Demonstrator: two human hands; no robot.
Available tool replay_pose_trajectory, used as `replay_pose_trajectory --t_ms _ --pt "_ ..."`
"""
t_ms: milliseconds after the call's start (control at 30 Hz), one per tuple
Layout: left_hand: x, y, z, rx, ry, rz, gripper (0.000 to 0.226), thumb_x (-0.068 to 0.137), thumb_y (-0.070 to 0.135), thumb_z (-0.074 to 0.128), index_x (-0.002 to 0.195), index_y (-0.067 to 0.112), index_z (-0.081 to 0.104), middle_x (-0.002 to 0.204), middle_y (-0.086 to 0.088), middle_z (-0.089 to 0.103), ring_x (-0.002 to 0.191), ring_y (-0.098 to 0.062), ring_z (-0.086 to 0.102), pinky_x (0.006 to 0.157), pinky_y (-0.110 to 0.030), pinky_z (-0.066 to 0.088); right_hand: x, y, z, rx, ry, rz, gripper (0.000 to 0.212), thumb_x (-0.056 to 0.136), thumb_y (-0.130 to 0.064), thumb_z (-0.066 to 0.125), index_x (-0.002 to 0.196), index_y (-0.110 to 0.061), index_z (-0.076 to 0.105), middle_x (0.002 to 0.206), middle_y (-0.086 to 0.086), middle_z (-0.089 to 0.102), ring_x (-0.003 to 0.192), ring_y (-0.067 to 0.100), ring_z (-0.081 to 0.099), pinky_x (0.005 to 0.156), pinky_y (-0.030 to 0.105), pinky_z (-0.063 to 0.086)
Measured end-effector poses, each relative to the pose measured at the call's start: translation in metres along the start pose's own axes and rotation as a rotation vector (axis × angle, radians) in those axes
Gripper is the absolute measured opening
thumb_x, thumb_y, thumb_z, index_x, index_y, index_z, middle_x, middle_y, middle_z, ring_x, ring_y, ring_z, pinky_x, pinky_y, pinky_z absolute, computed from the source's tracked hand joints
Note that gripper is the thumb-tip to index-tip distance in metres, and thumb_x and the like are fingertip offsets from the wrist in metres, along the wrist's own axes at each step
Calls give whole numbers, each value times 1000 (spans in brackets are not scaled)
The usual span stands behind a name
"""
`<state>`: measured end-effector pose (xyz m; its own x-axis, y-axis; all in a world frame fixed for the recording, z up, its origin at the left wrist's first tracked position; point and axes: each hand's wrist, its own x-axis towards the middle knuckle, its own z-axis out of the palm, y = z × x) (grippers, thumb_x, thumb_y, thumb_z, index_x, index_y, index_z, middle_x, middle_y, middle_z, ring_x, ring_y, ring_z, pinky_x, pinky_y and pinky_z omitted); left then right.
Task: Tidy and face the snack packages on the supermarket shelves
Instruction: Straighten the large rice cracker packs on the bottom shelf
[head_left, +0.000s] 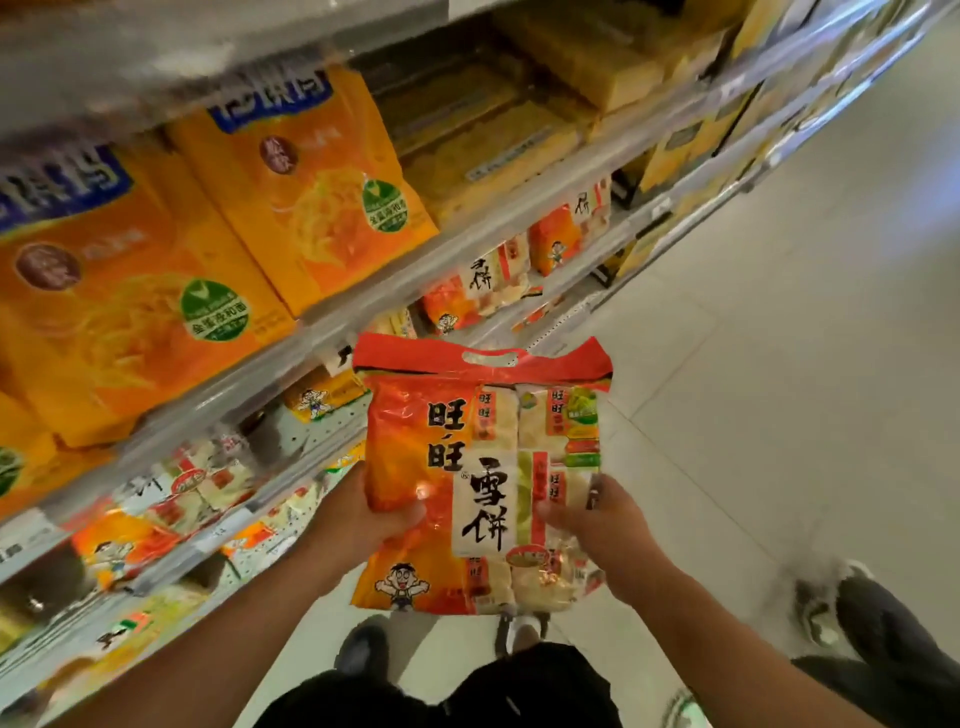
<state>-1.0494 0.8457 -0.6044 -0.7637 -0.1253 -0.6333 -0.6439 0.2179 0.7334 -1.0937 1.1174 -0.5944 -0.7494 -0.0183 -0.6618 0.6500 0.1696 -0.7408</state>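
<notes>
The long metal shelves (363, 291) are holding orange noodle bags (306, 182) above and rice-cracker packs (478, 286) below. I am holding a red-orange plastic rice-cracker bag (483, 478) upright before them; it is looking light, crinkly, slippery, with fragile contents. My left hand (363, 525) and right hand (597, 525) are gripping its sides.

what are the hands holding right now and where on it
Both hands hold one red-orange rice cracker bag upright: the left hand grips its left edge, the right hand its right edge, both below mid-height.
</notes>
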Motion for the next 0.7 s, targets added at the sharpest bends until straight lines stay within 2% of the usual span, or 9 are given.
replay_pose_trajectory --t_ms 133,167,233,333,433,533,600,633,700 --pt "16 5 26 -23 62 -69 64 71 42 82 126 28 53 117 7 67 102 -12 65 79 -27 55 55 -27 -30 -112 -116 35 43 68 -4 83 103 -16 61 84 -5 75 75 17 74 59 35 58" --pt "21 5 29 -37 88 -95 63 73 45 80 126 25 53 118 5 66 102 -13 64 80 -28 54 68 -32 -35 -143 -136 37 44 67 -4 84 103 -17 62 84 -5 75 76 16 73 61 37 59" --pt "35 3 30 -210 173 -193 68 73 53 74 129 21 50 121 -1 64 108 -20 62 89 -40 53 91 -41 -40 -199 -171 48 46 66 -5 85 103 -19 62 85 -6 75 78 16 73 67 41 60" --pt "61 -3 18 -424 337 -297 63 83 49 67 133 17 48 125 -9 61 113 -26 58 94 -46 50 123 -49 -41 -253 -225 58 42 70 -6 83 103 -22 62 86 -7 75 77 16 74 63 41 60" --pt "93 -12 -3 -438 442 -320 58 87 37 70 137 17 46 131 -11 57 112 -24 56 91 -43 49 151 -46 -39 -255 -268 73 38 73 -5 80 103 -20 63 87 -6 75 77 16 74 56 35 59" --pt "132 -20 -23 -430 548 -280 66 89 25 70 145 17 35 143 -9 46 96 -18 57 82 -33 45 177 -38 -41 -248 -351 77 39 63 -12 86 95 -25 70 93 0 76 83 21 74 57 35 58" --pt "159 -26 -36 -372 653 -273 80 87 27 72 151 20 25 149 -4 39 110 -21 55 85 -30 42 195 -30 -43 -239 -389 67 44 52 -19 90 92 -27 72 97 5 75 87 26 73 59 37 58" --pt "172 -30 -42 -326 707 -267 85 85 30 74 152 23 22 146 -1 42 115 -22 53 88 -30 41 203 -24 -44 -236 -396 60 46 50 -19 91 92 -26 72 98 6 75 88 28 73 60 38 58" --pt "194 -39 -50 -302 787 -212 89 80 32 77 150 29 23 129 5 52 103 -18 55 87 -33 42 216 -16 -46 -243 -399 39 44 52 -17 87 92 -25 72 98 7 75 88 30 72 61 39 58"
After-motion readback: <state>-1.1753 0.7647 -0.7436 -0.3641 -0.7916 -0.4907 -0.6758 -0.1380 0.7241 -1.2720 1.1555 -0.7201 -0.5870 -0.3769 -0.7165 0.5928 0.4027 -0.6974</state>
